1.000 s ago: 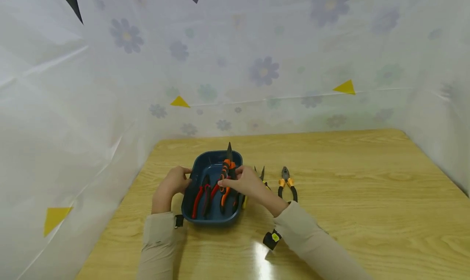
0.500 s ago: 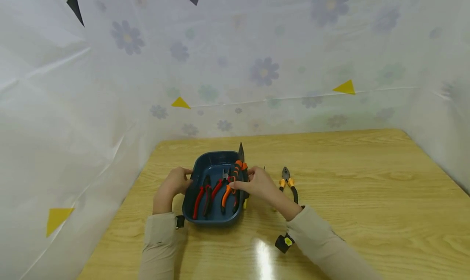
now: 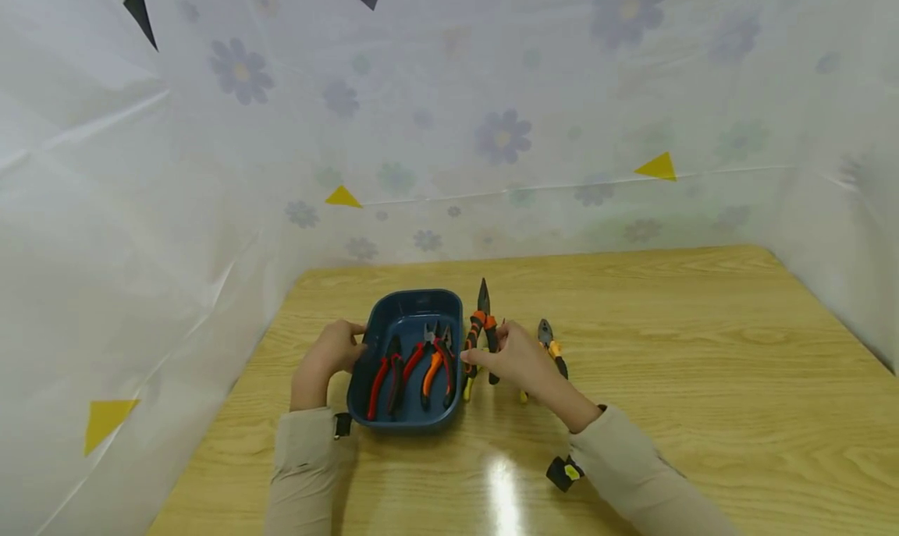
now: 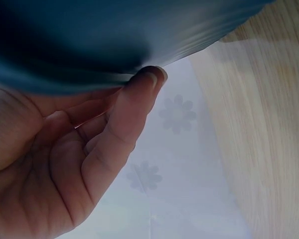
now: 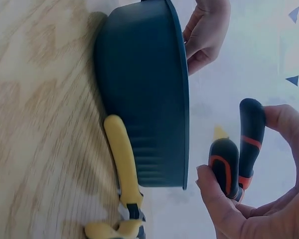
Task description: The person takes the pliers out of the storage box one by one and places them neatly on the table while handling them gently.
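My left hand (image 3: 330,356) grips the left rim of a dark blue plastic basin (image 3: 414,425); in the left wrist view its fingertips (image 4: 157,79) press at the rim. Just right of the basin, my right hand (image 3: 516,356) holds long-nose pliers (image 3: 483,296) by their black and orange handles, jaws pointing away from me. Thumb and fingers lie on the two handles (image 5: 224,164), which stand higher than the table in the right wrist view. Inside the basin are red-handled pliers (image 3: 379,388) and, beside them, overlapping pliers with red and orange handles (image 3: 430,380).
On the wooden table (image 3: 667,349), yellow-handled pliers (image 5: 122,154) lie close along the basin's right side. Farther right are pliers with orange and black handles (image 3: 545,333), partly behind my right hand. A flowered plastic sheet (image 3: 506,200) hangs behind the table.
My right hand has carried the long-nose pliers rightward from over the basin, past its right rim. The left hand and the basin have stayed in place.
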Demonstrator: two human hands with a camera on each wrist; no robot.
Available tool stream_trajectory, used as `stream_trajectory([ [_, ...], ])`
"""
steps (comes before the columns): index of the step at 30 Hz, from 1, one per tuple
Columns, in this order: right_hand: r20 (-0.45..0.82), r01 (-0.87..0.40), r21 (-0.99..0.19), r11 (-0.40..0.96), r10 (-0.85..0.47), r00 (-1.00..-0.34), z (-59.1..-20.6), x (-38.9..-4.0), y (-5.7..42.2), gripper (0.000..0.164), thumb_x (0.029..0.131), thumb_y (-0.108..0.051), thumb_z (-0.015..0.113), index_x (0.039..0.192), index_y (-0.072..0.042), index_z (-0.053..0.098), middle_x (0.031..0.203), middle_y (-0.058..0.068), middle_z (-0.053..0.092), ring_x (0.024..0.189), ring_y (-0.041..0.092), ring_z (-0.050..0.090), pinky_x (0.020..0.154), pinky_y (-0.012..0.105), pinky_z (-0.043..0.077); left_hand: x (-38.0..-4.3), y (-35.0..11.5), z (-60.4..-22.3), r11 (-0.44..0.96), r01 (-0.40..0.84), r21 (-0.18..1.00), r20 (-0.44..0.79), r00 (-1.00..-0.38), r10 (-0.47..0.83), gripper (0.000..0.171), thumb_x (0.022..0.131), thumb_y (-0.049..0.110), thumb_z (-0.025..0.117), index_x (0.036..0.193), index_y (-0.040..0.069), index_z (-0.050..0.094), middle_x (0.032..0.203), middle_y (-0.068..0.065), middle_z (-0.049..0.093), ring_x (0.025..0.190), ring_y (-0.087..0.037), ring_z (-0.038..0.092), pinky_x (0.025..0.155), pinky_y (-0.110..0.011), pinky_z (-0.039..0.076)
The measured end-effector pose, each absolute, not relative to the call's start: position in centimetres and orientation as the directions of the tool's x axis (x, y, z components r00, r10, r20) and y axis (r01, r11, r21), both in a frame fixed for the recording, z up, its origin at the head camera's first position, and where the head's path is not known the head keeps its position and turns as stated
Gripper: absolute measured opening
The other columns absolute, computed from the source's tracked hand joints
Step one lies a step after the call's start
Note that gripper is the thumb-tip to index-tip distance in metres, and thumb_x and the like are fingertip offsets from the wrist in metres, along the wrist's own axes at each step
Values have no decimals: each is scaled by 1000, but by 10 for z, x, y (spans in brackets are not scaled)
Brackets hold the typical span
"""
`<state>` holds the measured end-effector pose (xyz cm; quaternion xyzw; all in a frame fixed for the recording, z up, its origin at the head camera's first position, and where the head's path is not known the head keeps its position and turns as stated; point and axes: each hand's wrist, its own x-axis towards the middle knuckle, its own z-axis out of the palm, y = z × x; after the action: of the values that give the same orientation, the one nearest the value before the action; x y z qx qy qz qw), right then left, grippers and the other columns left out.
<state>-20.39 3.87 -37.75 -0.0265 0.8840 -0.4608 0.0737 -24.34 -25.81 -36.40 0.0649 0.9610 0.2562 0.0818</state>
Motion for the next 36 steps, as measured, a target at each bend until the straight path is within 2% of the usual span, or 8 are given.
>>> stream_trajectory([
  [4, -88, 12, -811, 585, -100, -991, -379, -203, 49, 74, 79, -47, 73, 127, 5, 50, 108, 17, 60, 77, 20, 58, 64, 34, 49, -244, -259, -365, 856, 85, 510, -123, -978, 170, 43, 91, -1, 57, 131, -13, 51, 76, -18, 67, 55, -22, 65, 56, -32, 55],
  [6, -79, 10, -807, 590, -92, -993, -379, -203, 54, 74, 80, -46, 72, 128, 6, 50, 114, 20, 58, 81, 23, 59, 67, 36, 50, -244, -259, -366, 852, 84, 517, -121, -978, 170, 43, 90, -1, 58, 131, -13, 51, 76, -18, 67, 55, -22, 65, 56, -32, 55],
  [11, -86, 18, -782, 623, -80, -993, -382, -204, 65, 74, 80, -48, 71, 126, 7, 50, 114, 22, 58, 80, 24, 58, 65, 35, 49, -244, -260, -367, 847, 80, 526, -124, -978, 169, 43, 91, -1, 57, 132, -13, 51, 77, -19, 67, 55, -23, 65, 56, -32, 55],
  [18, -103, 35, -765, 643, -69, -992, -383, -201, 84, 77, 81, -51, 70, 126, 8, 49, 117, 25, 58, 93, 31, 60, 72, 41, 51, -244, -258, -365, 854, 80, 513, -142, -974, 176, 43, 91, -1, 55, 132, -13, 50, 76, -17, 66, 55, -20, 62, 56, -31, 54],
  [24, -100, 40, -744, 667, -52, -994, -385, -201, 105, 79, 82, -51, 69, 127, 11, 47, 115, 27, 57, 81, 28, 59, 63, 35, 48, -244, -256, -361, 856, 78, 511, -144, -974, 174, 43, 91, -2, 55, 132, -14, 50, 76, -17, 66, 57, -22, 63, 57, -31, 55],
  [31, -117, 54, -703, 709, -40, -992, -384, -202, 129, 84, 83, -53, 67, 128, 14, 45, 119, 32, 54, 88, 32, 60, 64, 36, 49, -244, -256, -362, 857, 80, 509, -141, -974, 175, 43, 90, -1, 55, 131, -13, 51, 75, -16, 66, 55, -19, 62, 56, -31, 54],
  [34, -111, 44, -685, 727, -45, -993, -383, -202, 136, 85, 83, -53, 67, 127, 16, 45, 117, 33, 55, 84, 31, 60, 62, 36, 49, -244, -256, -362, 853, 84, 515, -134, -975, 177, 42, 90, -2, 55, 131, -14, 51, 73, -16, 66, 54, -20, 62, 55, -31, 54],
  [36, -110, 40, -679, 733, -48, -993, -383, -202, 141, 84, 83, -52, 67, 126, 17, 45, 116, 34, 55, 76, 27, 58, 59, 34, 47, -244, -257, -362, 852, 91, 516, -129, -975, 182, 42, 90, -2, 54, 130, -14, 51, 72, -16, 66, 55, -22, 63, 55, -31, 54],
])
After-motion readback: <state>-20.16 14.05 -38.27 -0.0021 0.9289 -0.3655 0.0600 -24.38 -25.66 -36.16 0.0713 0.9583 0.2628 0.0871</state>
